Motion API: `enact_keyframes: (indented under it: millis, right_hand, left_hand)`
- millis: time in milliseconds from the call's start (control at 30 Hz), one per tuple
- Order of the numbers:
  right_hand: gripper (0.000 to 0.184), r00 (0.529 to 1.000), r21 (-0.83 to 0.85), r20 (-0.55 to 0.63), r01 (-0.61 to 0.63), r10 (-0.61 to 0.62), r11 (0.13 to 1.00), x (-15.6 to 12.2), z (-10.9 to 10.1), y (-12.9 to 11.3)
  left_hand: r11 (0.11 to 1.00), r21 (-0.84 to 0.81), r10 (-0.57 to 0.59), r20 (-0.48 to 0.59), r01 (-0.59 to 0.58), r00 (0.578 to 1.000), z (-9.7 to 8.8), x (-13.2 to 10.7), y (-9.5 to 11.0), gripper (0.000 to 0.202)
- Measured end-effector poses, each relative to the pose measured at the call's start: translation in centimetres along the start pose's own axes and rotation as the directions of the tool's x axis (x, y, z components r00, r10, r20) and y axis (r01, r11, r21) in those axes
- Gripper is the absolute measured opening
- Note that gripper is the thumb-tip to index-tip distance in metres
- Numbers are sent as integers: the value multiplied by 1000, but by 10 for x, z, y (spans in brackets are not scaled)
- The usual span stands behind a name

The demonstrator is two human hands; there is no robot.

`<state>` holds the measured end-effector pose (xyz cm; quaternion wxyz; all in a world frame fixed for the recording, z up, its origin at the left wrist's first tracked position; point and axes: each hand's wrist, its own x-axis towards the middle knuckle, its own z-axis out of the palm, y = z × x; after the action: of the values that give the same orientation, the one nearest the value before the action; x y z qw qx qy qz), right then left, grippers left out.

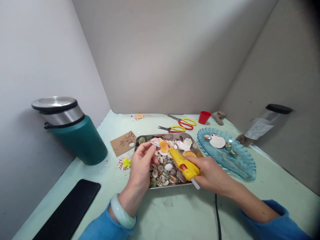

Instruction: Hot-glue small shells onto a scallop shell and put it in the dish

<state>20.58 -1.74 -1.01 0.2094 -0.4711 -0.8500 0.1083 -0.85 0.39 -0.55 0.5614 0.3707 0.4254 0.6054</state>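
Observation:
My right hand (208,173) is closed around a yellow hot glue gun (183,164), with a glue stick poking out of its rear end. The gun's nozzle points up and left, over a metal tray (172,185) of seashells. My left hand (142,160) pinches a small whitish piece (155,144), perhaps a shell, between thumb and fingers above the tray's left side. Just right of that piece lies an orange shell (164,146), near the nozzle. Inside the tray are many small shells (168,167), with larger white shells (185,144) toward the back.
Two pairs of scissors (185,125) lie behind the tray. A red cup (204,117) and a blue shell-shaped dish (240,163) stand right. At left are a green bottle (82,140), a black phone-like slab (70,210), and a brown card (122,143). A black cord (218,216) runs toward me.

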Motion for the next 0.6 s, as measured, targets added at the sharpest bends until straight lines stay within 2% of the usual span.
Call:
enact_keyframes:
  millis: [100,233,333,433,500,600]
  right_hand:
    - [33,990,-121,84,-106,117,987,2,-1,5]
    - [34,981,-202,84,-156,176,967,8,0,2]
    - [27,988,-136,105,-100,114,986,11,-6,-1]
    - [21,982,6,185,32,-33,999,13,-22,-1]
    - [21,988,29,131,81,-84,996,15,-32,-2]
    - [21,987,54,-133,93,-85,994,22,-36,-11]
  left_hand:
    - [1000,-11,-22,5,22,1000,3,-2,1,29]
    - [999,1,-44,29,44,999,4,-5,1,28]
    - [999,-3,-36,46,36,998,4,-5,0,28]
    - [1000,-1,-23,60,23,998,4,-6,0,30]
    - [1000,4,-26,86,26,996,5,-6,1,30]
    - [1000,10,-26,154,24,988,5,-8,3,28]
